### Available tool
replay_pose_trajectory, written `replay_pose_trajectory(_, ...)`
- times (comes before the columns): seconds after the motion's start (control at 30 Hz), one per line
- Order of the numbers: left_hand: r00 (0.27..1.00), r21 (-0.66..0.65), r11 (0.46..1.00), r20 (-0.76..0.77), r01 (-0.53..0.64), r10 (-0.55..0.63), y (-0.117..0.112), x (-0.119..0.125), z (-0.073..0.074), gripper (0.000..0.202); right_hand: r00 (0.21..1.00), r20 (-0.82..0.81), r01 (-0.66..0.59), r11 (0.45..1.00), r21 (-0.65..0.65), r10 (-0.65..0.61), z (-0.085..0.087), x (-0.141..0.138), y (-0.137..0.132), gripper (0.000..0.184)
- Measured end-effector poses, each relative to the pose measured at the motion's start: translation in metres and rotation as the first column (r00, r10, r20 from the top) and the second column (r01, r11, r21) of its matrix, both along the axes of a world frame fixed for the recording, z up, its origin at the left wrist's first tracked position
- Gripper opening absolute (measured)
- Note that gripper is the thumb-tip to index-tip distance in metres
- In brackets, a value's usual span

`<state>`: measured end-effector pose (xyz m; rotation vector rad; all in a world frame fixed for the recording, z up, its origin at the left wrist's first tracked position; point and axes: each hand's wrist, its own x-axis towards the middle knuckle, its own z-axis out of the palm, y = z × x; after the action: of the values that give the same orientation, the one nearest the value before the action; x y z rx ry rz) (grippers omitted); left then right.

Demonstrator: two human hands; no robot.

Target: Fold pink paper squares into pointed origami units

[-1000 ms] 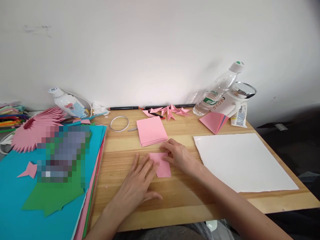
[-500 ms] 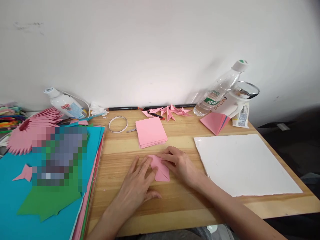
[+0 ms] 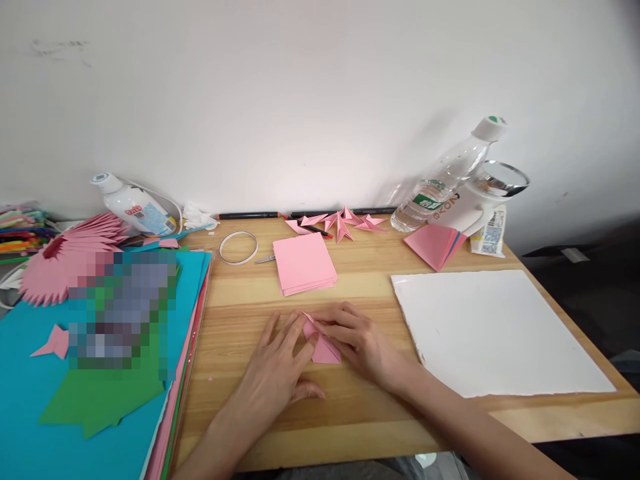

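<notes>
Between my hands, a pink sheet of origami paper [image 3: 326, 351] lies partly folded on the wooden table, with a narrow flap at its upper corner. My left hand [image 3: 277, 363] rests with fingers spread, their tips pressing on the paper's left side and the thumb out on the wood. From the right, my right hand [image 3: 363, 340] has its fingers bent and pinched at the paper's upper right edge; the fingertips partly hide the fold. Just beyond the hands sits a stack of square pink paper [image 3: 305, 263], with scissors [image 3: 265, 260] partly under its left edge.
Folded pink pieces [image 3: 343, 227] and black pens [image 3: 250, 216] lie along the wall. A tape ring [image 3: 239, 248] is left of the stack. At right are a white board [image 3: 500, 333], water bottle [image 3: 440, 177] and mug [image 3: 483, 200]; at left, blue paper sheets [image 3: 30, 393] and a pink paper fan [image 3: 70, 267].
The right fingers have drawn the paper's upper right edge inward to the left, so the top looks narrower. My left hand stays nearly in place. The camera view has shifted slightly.
</notes>
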<state>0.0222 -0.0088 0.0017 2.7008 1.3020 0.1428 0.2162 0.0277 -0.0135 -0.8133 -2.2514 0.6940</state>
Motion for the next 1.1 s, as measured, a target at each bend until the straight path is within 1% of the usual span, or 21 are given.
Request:
replay_pose_trajectory(0.13, 1.000, -0.009, 1.000, 0.008, -0.017, 0.017, -0.001, 0.001, 0.003, 0.070, 0.995, 0.002, -0.097, 0.995, 0.016, 0.097, 0.001, 0.007, 0.003, 0.033)
replay_pose_trajectory(0.23, 1.000, -0.001, 1.000, 0.020, -0.018, 0.018, -0.002, 0.000, 0.003, 0.067, 0.991, 0.035, -0.131, 0.991, 0.006, 0.130, 0.000, 0.011, 0.005, 0.033)
replay_pose_trajectory(0.43, 0.999, 0.007, 1.000, 0.027, -0.020, 0.020, -0.002, -0.001, -0.001, 0.061, 0.989, 0.032, -0.146, 0.989, -0.003, 0.146, -0.004, 0.013, 0.006, 0.030)
replay_pose_trajectory(0.63, 1.000, 0.045, 0.999, 0.009, -0.007, 0.006, -0.003, -0.002, -0.004, 0.058, 0.983, 0.056, -0.171, 0.984, -0.038, 0.173, -0.001, 0.014, 0.005, 0.038)
replay_pose_trajectory(0.77, 1.000, 0.047, 0.999, 0.005, -0.009, 0.009, -0.006, -0.001, -0.005, 0.054, 0.980, 0.062, -0.188, 0.981, -0.047, 0.191, -0.001, 0.015, 0.004, 0.041)
replay_pose_trajectory(0.8, 1.000, 0.047, 0.999, 0.005, -0.012, 0.011, -0.006, -0.001, -0.005, 0.053, 0.982, 0.051, -0.182, 0.982, -0.042, 0.184, -0.003, 0.015, 0.004, 0.041)
replay_pose_trajectory(0.93, 1.000, 0.064, 0.998, 0.002, -0.009, 0.009, -0.008, -0.001, -0.006, 0.052, 0.996, -0.015, -0.091, 0.996, -0.006, 0.091, -0.009, 0.017, 0.003, 0.036)
replay_pose_trajectory(1.1, 1.000, 0.109, 0.994, -0.013, 0.011, -0.010, -0.009, -0.002, -0.008, 0.052, 0.986, -0.003, -0.165, 0.986, 0.029, 0.166, -0.008, 0.017, 0.004, 0.038)
